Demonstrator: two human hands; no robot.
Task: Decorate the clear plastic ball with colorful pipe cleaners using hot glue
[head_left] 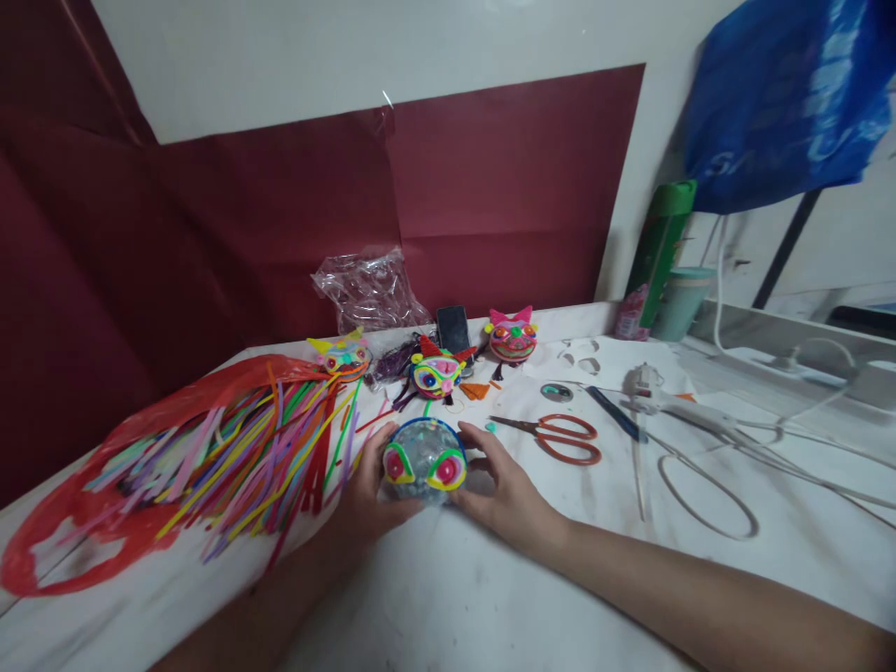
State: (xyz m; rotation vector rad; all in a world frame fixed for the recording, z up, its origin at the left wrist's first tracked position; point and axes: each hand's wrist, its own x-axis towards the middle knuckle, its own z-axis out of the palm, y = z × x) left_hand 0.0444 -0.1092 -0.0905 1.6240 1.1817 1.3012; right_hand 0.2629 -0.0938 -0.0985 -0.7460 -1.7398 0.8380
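Note:
Between my two hands sits a clear greyish ball [424, 439] with a dark blue rim along its top. Two eyes in pink, white, green and yellow stand out on its near side. My left hand [372, 485] curves around the ball's left side, thumb toward the front. On the opposite side, my right hand [508, 495] grips it with fingers and thumb. Just behind the ball is a colourful animal-head ornament [435, 375] with red ears. Orange-handled scissors [568, 437] lie to the right of my right hand.
Many coloured chenille stems [259, 467] spill from a red plastic bag [140, 425] at left. Two more animal-head ornaments, one yellow-eared [343, 357] and one pink-eared [512, 338], stand behind, near a phone [454, 327]. A blue-handled tool [616, 413] and white cords [728, 523] lie at right.

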